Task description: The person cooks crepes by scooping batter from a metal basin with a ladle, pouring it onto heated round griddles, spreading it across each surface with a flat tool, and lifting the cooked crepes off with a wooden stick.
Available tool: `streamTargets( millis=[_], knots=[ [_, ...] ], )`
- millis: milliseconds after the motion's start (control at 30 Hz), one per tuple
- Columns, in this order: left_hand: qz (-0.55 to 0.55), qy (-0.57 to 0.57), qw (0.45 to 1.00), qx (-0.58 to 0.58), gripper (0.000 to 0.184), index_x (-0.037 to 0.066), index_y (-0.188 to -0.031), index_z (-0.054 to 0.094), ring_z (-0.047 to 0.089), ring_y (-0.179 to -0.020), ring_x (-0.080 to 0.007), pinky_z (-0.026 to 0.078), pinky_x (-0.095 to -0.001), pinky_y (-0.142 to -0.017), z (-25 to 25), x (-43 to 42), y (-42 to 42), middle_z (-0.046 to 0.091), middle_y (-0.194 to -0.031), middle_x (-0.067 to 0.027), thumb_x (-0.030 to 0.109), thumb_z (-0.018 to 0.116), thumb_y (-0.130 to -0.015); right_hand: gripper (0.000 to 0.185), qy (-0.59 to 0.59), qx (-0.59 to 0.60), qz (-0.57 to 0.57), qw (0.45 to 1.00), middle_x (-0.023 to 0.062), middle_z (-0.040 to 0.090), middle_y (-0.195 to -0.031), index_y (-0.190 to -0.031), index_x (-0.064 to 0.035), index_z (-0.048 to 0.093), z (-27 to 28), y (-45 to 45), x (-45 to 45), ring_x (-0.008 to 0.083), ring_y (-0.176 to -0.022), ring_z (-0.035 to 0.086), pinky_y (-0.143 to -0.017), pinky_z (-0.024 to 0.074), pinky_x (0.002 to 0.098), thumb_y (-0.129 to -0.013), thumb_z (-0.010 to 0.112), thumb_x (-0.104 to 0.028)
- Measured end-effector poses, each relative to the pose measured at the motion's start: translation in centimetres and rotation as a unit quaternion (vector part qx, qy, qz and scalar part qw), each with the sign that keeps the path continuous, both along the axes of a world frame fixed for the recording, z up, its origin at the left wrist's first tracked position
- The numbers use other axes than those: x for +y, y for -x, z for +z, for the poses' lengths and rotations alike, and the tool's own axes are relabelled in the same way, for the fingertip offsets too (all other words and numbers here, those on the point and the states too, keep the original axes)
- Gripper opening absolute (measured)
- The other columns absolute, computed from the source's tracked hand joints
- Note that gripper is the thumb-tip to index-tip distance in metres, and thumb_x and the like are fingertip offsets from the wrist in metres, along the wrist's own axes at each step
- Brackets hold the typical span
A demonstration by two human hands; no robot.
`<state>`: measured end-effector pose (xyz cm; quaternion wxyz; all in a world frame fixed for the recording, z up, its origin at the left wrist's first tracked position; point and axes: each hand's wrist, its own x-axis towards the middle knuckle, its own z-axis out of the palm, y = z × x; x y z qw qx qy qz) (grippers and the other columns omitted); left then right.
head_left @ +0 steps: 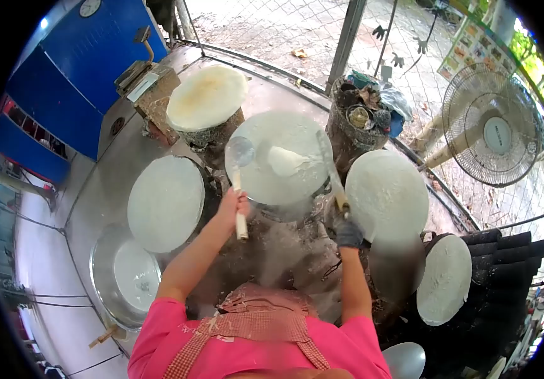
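My bare left hand is closed around the pale handle of a ladle, whose round bowl lies over the left side of the middle round griddle. My right hand, in a dark glove, grips the wooden handle of a long flat spatula. Its blade reaches over that griddle's right edge. Between the two tools, a small mound of white batter sits on the whitish round surface. Whether either tool touches the surface I cannot tell.
More pale rounds surround me: one at left, a browned one at back, others at right and lower right. A metal basin stands lower left. A fan and a cluttered barrel are on the right.
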<state>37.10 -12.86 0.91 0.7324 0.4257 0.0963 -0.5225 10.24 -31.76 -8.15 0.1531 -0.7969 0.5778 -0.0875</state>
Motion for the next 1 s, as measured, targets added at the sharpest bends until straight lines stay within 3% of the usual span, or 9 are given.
streamTargets(
  millis=[100, 233, 300, 367, 533, 667, 733, 933, 1000],
  knots=[
    [-0.015, -0.105, 0.99, -0.098, 0.004, 0.01, -0.081, 0.035, 0.032, -0.038, -0.011, 0.027, -0.0225, -0.03, -2.6, -3.9, 2.4, 0.033, -0.053, -0.0003, 0.008, 0.039, -0.081, 0.024, 0.161, 0.152, 0.171, 0.96, 0.011, 0.056, -0.062, -0.071, -0.0077, 0.058, -2.7, -0.4, 6.2, 0.0251, -0.057, 0.055, -0.053, 0.0457, 0.037, -0.075, 0.048, -0.029],
    [-0.094, 0.019, 0.986, 0.14, 0.004, 0.011, -0.082, 0.038, 0.032, -0.037, -0.0103, 0.027, -0.0237, -0.032, -4.8, -3.9, 2.8, 0.032, -0.049, 0.0003, 0.013, 0.042, -0.081, 0.027, 0.188, -0.066, 0.131, 0.971, 0.0105, 0.06, -0.08, -0.083, -0.01, 0.06, -9.0, -2.8, 9.7, 0.0252, -0.067, 0.057, -0.053, 0.0437, 0.0375, -0.078, 0.047, -0.033],
    [-0.126, 0.119, 0.974, 0.145, 0.011, 0.015, -0.081, 0.039, 0.03, -0.036, -0.0102, 0.024, -0.0226, -0.031, -2.1, 2.0, 1.8, 0.03, -0.046, 0.0021, 0.026, 0.041, -0.084, 0.028, 0.151, -0.256, 0.123, 0.947, 0.0103, 0.06, -0.088, -0.09, -0.0117, 0.059, -3.1, -2.8, 12.1, 0.0262, -0.07, 0.057, -0.051, 0.042, 0.0386, -0.079, 0.047, -0.034],
    [-0.14, 0.109, 0.983, 0.037, 0.012, 0.019, -0.082, 0.04, 0.029, -0.035, -0.0086, 0.021, -0.0213, -0.03, -0.3, 7.8, 2.5, 0.028, -0.045, 0.0017, 0.029, 0.037, -0.087, 0.038, -0.092, -0.313, 0.003, 0.945, 0.012, 0.059, -0.081, -0.101, -0.0063, 0.055, 16.4, -3.6, 14.8, 0.0281, -0.07, 0.053, -0.061, 0.0419, 0.0353, -0.081, 0.039, -0.034],
    [-0.133, 0.004, 0.95, 0.281, 0.021, 0.011, -0.074, 0.04, 0.029, -0.036, -0.0066, 0.024, -0.0193, -0.03, 2.0, 9.8, 3.7, 0.03, -0.048, 0.0014, 0.028, 0.04, -0.086, 0.031, 0.169, -0.128, 0.083, 0.974, 0.0096, 0.057, -0.069, -0.1, -0.0106, 0.056, 7.4, -0.6, 17.7, 0.0256, -0.051, 0.048, -0.048, 0.0388, 0.0339, -0.081, 0.043, -0.031],
    [-0.172, 0.076, 0.861, 0.473, 0.027, 0.006, -0.059, 0.038, 0.034, -0.036, -0.0076, 0.031, -0.0203, -0.031, 2.4, 9.2, 5.4, 0.032, -0.048, 0.0005, 0.018, 0.047, -0.081, 0.027, 0.076, -0.205, 0.074, 0.973, 0.0053, 0.056, -0.068, -0.103, -0.0112, 0.056, 6.9, 2.8, 18.0, 0.0193, -0.051, 0.046, -0.046, 0.0373, 0.0298, -0.081, 0.046, -0.024],
    [-0.173, 0.098, 0.849, 0.489, 0.02, 0.004, -0.071, 0.041, 0.034, -0.037, -0.0085, 0.032, -0.0214, -0.032, 3.3, 8.6, 7.4, 0.034, -0.05, -0.0008, 0.019, 0.042, -0.084, 0.026, -0.009, -0.289, 0.054, 0.956, 0.0031, 0.055, -0.068, -0.104, -0.0115, 0.056, 6.7, 4.8, 17.7, 0.0161, -0.052, 0.045, -0.046, 0.0366, 0.0278, -0.081, 0.047, -0.02],
    [-0.174, 0.114, 0.841, 0.5, 0.017, 0.003, -0.074, 0.04, 0.037, -0.038, -0.0113, 0.034, -0.0232, -0.033, 4.7, 1.5, 14.1, 0.037, -0.05, -0.0028, 0.017, 0.039, -0.084, 0.028, -0.302, -0.587, -0.084, 0.746, -0.0035, 0.054, -0.068, -0.108, -0.0124, 0.056, 4.1, 13.9, 14.7, 0.0067, -0.052, 0.042, -0.044, 0.0344, 0.0216, -0.081, 0.051, -0.009],
    [-0.197, 0.128, 0.842, 0.485, 0.017, 0.004, -0.072, 0.039, 0.037, -0.038, -0.0119, 0.035, -0.0233, -0.033, 4.0, -2.8, 16.0, 0.038, -0.049, -0.0033, 0.016, 0.038, -0.084, 0.029, -0.344, -0.662, -0.151, 0.649, -0.0025, 0.054, -0.068, -0.109, -0.0103, 0.054, -3.9, 18.7, 11.9, 0.0053, -0.048, 0.041, -0.039, 0.0322, 0.0206, -0.08, 0.052, -0.007]
  ],
)
